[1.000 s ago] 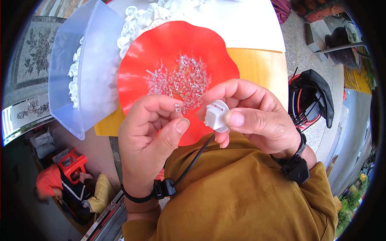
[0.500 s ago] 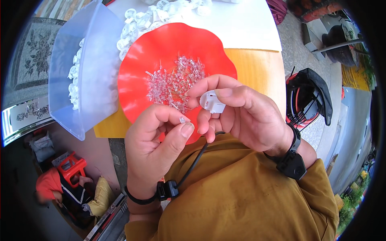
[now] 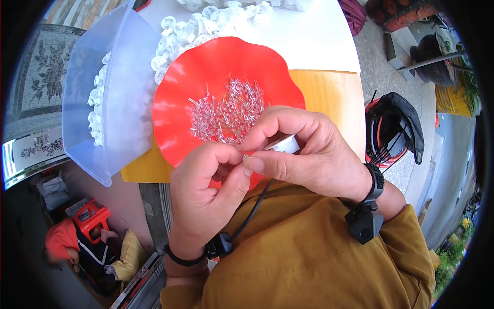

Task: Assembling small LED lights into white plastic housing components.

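My left hand (image 3: 208,183) is closed in a pinch, thumb against forefinger, on a small clear LED (image 3: 245,156) that shows only in part. Against those fingertips rest the thumb and forefinger of my right hand (image 3: 321,154). My right hand is also closed and carries a white plastic fitting (image 3: 288,146) in its curled fingers, the flat round side tipped up. Both hands hover over the near edge of a red wavy-rimmed bowl (image 3: 172,98). Inside the bowl lies a heap of clear LEDs (image 3: 226,110) with thin wire legs.
Left of the bowl stands a translucent blue bin (image 3: 126,98) with white fittings (image 3: 96,110) in it. More white fittings (image 3: 188,33) lie piled behind the bowl on the table (image 3: 324,95). A black cable (image 3: 252,208) runs from my left wrist. At far lower left a person (image 3: 64,239) sits near a red stool (image 3: 92,219).
My right hand has turned over and moved its thumb and forefinger to the left fingertips. The white fitting has tilted with it. My left hand has shifted slightly right.
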{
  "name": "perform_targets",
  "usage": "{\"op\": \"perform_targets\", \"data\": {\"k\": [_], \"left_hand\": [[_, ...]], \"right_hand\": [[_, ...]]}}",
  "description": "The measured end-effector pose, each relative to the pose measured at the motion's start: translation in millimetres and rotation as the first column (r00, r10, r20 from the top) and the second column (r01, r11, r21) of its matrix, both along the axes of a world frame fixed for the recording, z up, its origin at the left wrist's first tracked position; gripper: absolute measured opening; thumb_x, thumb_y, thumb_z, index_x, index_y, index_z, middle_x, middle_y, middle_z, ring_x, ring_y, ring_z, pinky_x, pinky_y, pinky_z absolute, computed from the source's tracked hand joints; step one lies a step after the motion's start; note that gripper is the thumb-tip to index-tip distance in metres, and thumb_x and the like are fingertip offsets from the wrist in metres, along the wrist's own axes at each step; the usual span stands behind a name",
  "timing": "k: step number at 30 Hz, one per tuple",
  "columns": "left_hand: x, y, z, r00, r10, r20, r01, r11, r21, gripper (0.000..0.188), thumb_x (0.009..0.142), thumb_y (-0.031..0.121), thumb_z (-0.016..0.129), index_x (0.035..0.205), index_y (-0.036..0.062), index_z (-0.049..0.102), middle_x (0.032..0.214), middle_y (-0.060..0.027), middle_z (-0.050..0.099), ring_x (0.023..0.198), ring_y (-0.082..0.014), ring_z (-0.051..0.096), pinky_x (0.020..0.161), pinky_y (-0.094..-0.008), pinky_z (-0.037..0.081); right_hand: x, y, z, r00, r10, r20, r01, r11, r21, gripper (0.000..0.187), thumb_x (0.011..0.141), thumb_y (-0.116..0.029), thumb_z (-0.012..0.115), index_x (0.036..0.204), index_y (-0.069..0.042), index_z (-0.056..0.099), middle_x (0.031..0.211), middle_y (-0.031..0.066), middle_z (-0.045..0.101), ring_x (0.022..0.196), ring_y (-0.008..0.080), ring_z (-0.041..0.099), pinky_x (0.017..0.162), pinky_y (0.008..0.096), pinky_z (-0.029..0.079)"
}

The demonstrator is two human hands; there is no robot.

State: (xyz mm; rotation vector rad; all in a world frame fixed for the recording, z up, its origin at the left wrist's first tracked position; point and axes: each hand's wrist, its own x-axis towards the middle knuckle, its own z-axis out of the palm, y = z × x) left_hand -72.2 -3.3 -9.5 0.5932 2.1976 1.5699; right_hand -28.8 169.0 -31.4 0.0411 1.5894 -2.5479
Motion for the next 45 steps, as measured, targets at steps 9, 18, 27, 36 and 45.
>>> {"op": "perform_targets", "data": {"k": [9,18,27,36,45], "left_hand": [[-1,3,-4,0.995,0.026,0.098,-0.03,0.999,0.038,0.009,0.079,-0.003,0.064,0.083,-0.0005,0.056,0.074,-0.0028,0.059,0.065,-0.0045,0.057,0.057,-0.0198,0.047],[1,5,-3,0.994,0.053,0.094,-0.057,0.997,0.046,0.013,0.081,-0.001,0.063,0.092,-0.0006,0.056,0.078,-0.0032,0.059,0.068,-0.0056,0.056,0.059,-0.0203,0.047],[-2,9,-3,0.998,-0.013,-0.055,0.018,0.995,0.096,0.03,0.083,-0.005,0.057,0.113,-0.0024,0.055,0.095,-0.0096,0.06,0.082,-0.0122,0.06,0.07,-0.025,0.05],[-3,-2,-1,0.992,0.023,-0.122,-0.02,0.999,0.027,0.03,0.082,-0.008,0.055,0.112,-0.0033,0.056,0.094,-0.0097,0.061,0.078,-0.01,0.056,0.067,-0.021,0.046],[0,1,-2,0.994,0.08,0.078,-0.098,0.961,0.26,0.023,0.084,-0.008,0.055,0.106,-0.005,0.056,0.088,-0.0079,0.059,0.07,-0.0067,0.053,0.061,-0.0188,0.044]], "right_hand": [[-6,1,-1,0.997,-0.026,-0.075,0.031,0.997,0.065,0.005,0.083,-0.004,0.064,0.088,-0.003,0.063,0.083,0.0,0.059,0.077,0.0059,0.054,0.068,0.0209,0.043],[-7,6,-5,1.0,0.006,0.027,-0.005,0.999,-0.048,0.005,0.085,-0.005,0.062,0.088,-0.002,0.062,0.086,0.0007,0.061,0.079,0.0062,0.055,0.07,0.0201,0.044],[-7,7,7,0.967,0.073,0.244,-0.004,0.962,-0.274,0.011,0.088,-0.011,0.061,0.094,-0.001,0.061,0.087,0.0005,0.061,0.077,0.0046,0.055,0.068,0.0192,0.044],[-3,6,1,0.95,0.136,0.28,0.037,0.844,-0.535,0.03,0.093,-0.024,0.045,0.113,-0.002,0.05,0.1,0.008,0.058,0.07,0.0107,0.054,0.059,0.0205,0.043],[3,12,1,0.956,0.131,0.261,0.013,0.874,-0.486,0.031,0.096,-0.024,0.043,0.116,-0.001,0.047,0.107,0.0178,0.06,0.074,0.0154,0.063,0.064,0.0235,0.051]]}}
